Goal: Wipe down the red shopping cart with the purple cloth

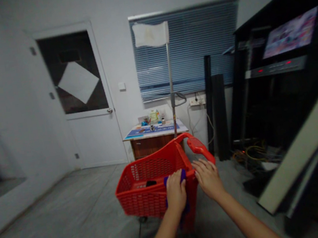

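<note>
A red plastic shopping cart point(146, 197) with latticed basket walls stands in front of me, and a small dark object point(150, 183) lies inside it. My left hand point(176, 191) is closed on a purple cloth point(182, 175) at the cart's near rim; part of the cloth hangs below the hand. My right hand point(207, 176) rests on the cart near the lower end of its red handle point(198, 146), fingers bent over the edge. What lies under its fingertips is hidden. A pole with a white flag point(150, 34) rises behind the cart.
A small table point(184, 127) with several small items stands against the wall under a blind-covered window. A white door point(97, 143) is at the left. Dark shelving, a lit screen point(291, 33), loose cables point(254, 155) and a leaning pale board point(302, 150) are at the right.
</note>
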Tool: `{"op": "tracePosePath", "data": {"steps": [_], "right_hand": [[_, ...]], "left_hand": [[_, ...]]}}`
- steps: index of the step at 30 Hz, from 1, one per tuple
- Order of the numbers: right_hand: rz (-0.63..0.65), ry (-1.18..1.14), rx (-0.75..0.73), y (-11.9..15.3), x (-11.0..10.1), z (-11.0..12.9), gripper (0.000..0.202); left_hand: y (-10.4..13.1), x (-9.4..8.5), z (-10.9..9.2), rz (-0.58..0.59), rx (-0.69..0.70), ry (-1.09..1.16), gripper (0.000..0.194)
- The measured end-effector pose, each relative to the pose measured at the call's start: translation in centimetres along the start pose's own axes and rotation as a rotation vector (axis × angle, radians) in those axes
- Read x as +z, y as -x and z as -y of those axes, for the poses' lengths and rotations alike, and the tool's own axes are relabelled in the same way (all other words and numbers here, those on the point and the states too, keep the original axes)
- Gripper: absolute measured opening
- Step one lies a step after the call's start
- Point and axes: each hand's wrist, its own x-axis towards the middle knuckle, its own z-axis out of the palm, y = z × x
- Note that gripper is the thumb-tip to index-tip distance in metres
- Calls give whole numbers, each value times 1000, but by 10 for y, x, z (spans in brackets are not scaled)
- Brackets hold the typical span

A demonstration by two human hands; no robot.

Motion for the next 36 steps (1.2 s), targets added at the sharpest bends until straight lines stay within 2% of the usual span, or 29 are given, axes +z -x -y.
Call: {"op": "tracePosePath", "data": {"steps": [2,4,7,10,14,18,21,24,28,32,36], "right_hand": [[1,-5,3,0,-1,0,38],[3,-14,-1,0,-2,0,38],[-2,-16,-2,1,-2,0,37],[-14,-18,10,1,0,2,36],[-20,-35,26,-1,1,4,36],[-13,-40,22,-2,-1,4,37],[-15,-23,8,-2,-2,4,38],[-21,-4,5,-1,-1,4,37],[-28,12,18,-2,-1,6,36],[-21,14,20,-3,-4,7,36],[-22,5,10,-1,-5,8,36]], "left_hand": [[-4,4,-9,4,23,14,43],[-3,5,-7,4,67,16,44],[6,2,12,-21,98,-16,47],[14,0,28,-86,46,-64,47],[10,4,16,-89,-8,-68,44],[3,8,4,-31,37,-20,46],[6,5,14,-18,71,-7,48],[11,3,23,-74,28,-19,47],[10,7,12,-96,-42,-32,44],[6,11,3,-33,26,-18,45],[14,5,24,-32,77,-23,47]]}}
